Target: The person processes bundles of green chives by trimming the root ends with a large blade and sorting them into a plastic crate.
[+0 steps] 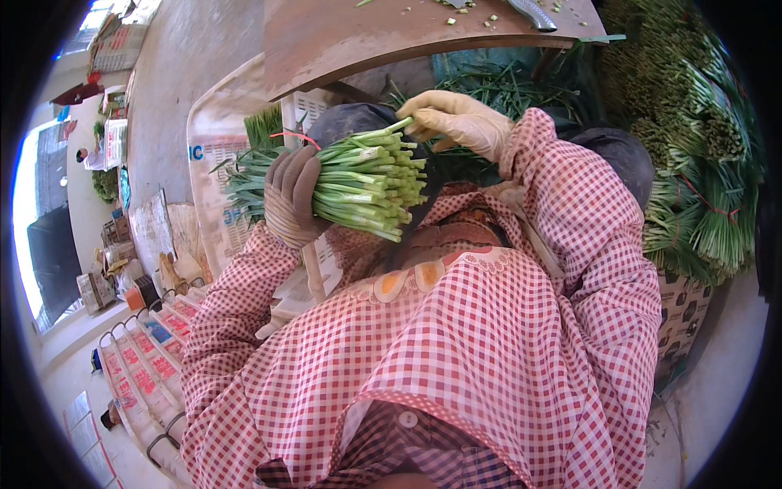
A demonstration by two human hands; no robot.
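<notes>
My left hand (295, 196), in a brown striped glove, is wrapped round a bunch of green stalks (366, 183). Its pale cut ends face right, and its dark leaves (244, 183) hang out on the left. A thin red tie (295, 137) shows at the bunch beside my fingers. At the upper edge of the bunch, my right hand (460, 122), in a cream glove, has its curled fingertips at the end of one stalk (399, 126) that sticks out from the rest. Part of those fingertips is hidden.
Ahead stands a brown table (366, 41) with a metal-handled tool (533, 15) and cut stalk bits on it. Loose green leaves (505, 90) lie below. Piled bunches (717, 187) stand on the right above a patterned box (680, 314). A white plastic crate (208, 163) is at my left.
</notes>
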